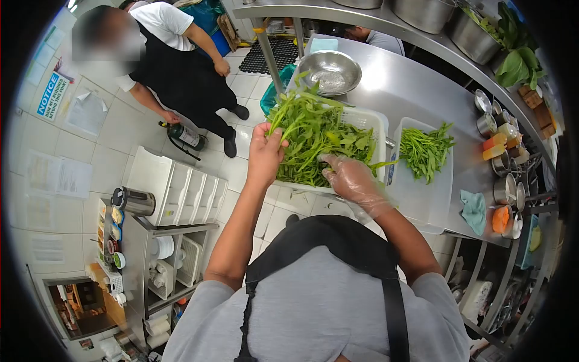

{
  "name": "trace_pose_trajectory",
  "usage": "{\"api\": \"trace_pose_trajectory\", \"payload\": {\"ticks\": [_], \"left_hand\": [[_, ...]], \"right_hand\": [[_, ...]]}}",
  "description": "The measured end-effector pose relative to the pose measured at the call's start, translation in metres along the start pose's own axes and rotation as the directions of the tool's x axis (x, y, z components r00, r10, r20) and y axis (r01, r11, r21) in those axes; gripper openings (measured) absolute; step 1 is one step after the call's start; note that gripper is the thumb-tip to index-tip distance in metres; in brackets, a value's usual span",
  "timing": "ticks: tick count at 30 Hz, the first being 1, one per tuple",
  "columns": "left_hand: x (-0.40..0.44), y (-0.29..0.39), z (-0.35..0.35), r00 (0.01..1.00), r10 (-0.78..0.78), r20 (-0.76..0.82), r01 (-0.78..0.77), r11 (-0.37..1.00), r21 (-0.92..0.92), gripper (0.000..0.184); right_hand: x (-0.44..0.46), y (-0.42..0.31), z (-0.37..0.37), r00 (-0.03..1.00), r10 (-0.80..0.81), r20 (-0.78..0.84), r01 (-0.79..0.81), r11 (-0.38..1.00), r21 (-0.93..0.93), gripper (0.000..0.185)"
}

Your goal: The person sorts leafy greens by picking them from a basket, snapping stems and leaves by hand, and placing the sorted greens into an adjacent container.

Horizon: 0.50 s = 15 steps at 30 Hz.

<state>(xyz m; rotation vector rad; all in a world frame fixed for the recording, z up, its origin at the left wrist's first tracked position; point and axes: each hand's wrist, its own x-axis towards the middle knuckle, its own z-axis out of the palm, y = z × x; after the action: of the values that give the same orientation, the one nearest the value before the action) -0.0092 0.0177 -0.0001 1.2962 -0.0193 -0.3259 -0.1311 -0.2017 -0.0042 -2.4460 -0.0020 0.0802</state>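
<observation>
Greens (322,142) lie heaped in a white basket (365,116) directly before the person, by the left side of the steel tabletop (386,78), probably so that both arms can meet over them. The left hand (267,151) has its grip closed on a few stems (294,125), thumb against fingers, holding them at the heap's left side, seemingly to keep them apart from the tangle. The right hand (356,180), in a clear plastic glove (373,204), is low at the near right of the heap; its fingertips dip among the greens, so whether that grip is clamped on anything cannot be told. Just right of the basket, a pale tub (425,202) holds a smaller bunch (425,149) towards its far end, perhaps set close to spare the right arm a long reach. A steel colander (330,72) sits beyond the basket, away from both hands.
</observation>
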Motion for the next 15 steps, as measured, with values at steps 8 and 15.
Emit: {"api": "trace_pose_trajectory", "payload": {"ticks": [8,15], "left_hand": [[0.001,0.012,0.003,0.994,-0.013,0.110,0.035,0.980,-0.197,0.016],[0.000,-0.023,-0.018,0.976,0.208,0.057,-0.216,0.951,0.221,0.014]], "right_hand": [[0.030,-0.028,0.000,0.834,0.410,0.369,-0.549,0.545,0.634,0.042],[0.044,0.004,0.035,0.898,0.347,0.270,-0.436,0.619,0.653,0.028]]}}
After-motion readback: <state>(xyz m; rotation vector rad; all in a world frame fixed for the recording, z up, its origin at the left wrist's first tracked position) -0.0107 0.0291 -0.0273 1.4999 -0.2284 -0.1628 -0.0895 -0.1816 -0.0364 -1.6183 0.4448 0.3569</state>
